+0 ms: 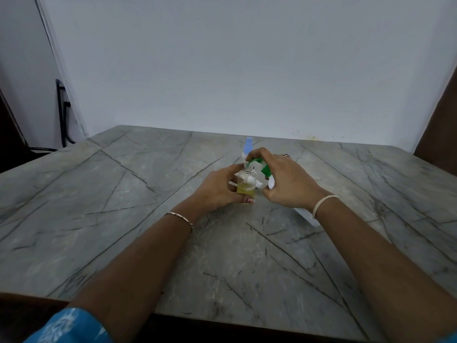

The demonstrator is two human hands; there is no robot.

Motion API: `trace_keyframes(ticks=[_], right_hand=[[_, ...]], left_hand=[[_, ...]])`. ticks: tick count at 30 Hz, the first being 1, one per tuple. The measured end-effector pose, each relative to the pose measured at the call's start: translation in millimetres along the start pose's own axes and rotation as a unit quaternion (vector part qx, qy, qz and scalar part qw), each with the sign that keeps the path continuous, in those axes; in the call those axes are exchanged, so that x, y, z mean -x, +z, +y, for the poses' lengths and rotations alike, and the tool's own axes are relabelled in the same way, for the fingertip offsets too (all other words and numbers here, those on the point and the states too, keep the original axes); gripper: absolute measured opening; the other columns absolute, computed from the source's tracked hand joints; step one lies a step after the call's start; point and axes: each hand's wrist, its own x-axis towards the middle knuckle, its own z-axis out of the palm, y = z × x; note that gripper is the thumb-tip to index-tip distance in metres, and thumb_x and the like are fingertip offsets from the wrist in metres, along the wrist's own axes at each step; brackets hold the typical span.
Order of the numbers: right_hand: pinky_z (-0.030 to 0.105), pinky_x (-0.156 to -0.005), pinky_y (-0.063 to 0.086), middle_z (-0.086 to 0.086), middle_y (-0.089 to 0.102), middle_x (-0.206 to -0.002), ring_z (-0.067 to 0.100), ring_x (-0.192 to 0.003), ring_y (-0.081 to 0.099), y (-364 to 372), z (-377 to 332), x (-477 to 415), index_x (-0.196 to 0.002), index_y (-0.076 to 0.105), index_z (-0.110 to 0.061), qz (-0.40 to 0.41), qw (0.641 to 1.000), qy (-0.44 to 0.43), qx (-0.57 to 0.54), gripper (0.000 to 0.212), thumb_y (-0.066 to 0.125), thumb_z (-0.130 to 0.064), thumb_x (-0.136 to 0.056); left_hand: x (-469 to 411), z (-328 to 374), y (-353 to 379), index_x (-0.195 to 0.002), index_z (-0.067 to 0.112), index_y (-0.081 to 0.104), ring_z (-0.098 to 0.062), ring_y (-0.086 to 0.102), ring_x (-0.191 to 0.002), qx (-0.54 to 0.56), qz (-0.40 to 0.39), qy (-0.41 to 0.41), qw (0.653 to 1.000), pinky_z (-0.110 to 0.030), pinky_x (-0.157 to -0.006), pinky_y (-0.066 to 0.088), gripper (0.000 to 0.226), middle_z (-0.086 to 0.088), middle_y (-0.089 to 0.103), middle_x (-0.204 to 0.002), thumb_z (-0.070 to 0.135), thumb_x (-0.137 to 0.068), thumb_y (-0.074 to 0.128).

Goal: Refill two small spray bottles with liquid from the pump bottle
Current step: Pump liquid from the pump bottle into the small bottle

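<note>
Left hand [220,188]: fingers are gripping small clear bottle [245,184], partly filled with yellow liquid.
Right hand [286,181]: fingers are grasping pump bottle [306,216], with its green pump head [265,169] at the open neck.
Blue-capped spray bottle [248,144]: standing just behind.

Matt veined stone-look table [123,194], clear plastic spray bottle [245,180], prob. glossy

Both your forearms reach in from the bottom of the frame and meet near its centre. Your left hand [220,191] curls round a small bottle [246,184]. Just to its right, your right hand [289,184] arches over a green pump head [266,170], fingers bent down around it.
</note>
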Motion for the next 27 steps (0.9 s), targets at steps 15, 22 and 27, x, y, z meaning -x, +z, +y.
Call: trace_keyframes(ticks=[15,22,27], right_hand=[[0.046,-0.08,0.052,-0.001,0.062,-0.11,0.022,-0.091,0.055,2.5,-3.5,-3.0,-0.121,0.034,-0.037,0.003,0.999,0.018,0.026,0.061,0.069,-0.025,-0.073],[0.045,-0.078,0.053,-0.001,0.062,-0.108,0.022,-0.088,0.055,3.3,-2.5,-3.6,-0.122,0.033,-0.037,-0.004,0.999,0.027,0.029,0.062,0.068,-0.025,-0.072],[0.049,-0.08,0.053,0.001,0.062,-0.108,0.024,-0.09,0.056,4.9,-4.8,-5.1,-0.119,0.03,-0.039,0.0,0.998,0.038,0.04,0.064,0.07,-0.027,-0.071]], left_hand=[[1.0,3.5,2.1,-0.136,0.028,0.045,-0.011,0.065,-0.093,-0.019,0.016,0.019,1.0,-0.026,-0.088,0.052,0.085,0.002,0.065,-0.116,0.038,-0.062,0.085],[1.8,2.5,3.1,-0.136,0.026,0.046,-0.014,0.065,-0.099,-0.012,0.017,0.021,1.0,-0.035,-0.093,0.053,0.083,0.0,0.065,-0.12,0.036,-0.062,0.085],[1.2,3.6,3.1,-0.138,0.023,0.045,-0.016,0.065,-0.1,-0.024,0.021,0.019,0.999,-0.037,-0.094,0.052,0.085,-0.002,0.063,-0.123,0.036,-0.064,0.084]])
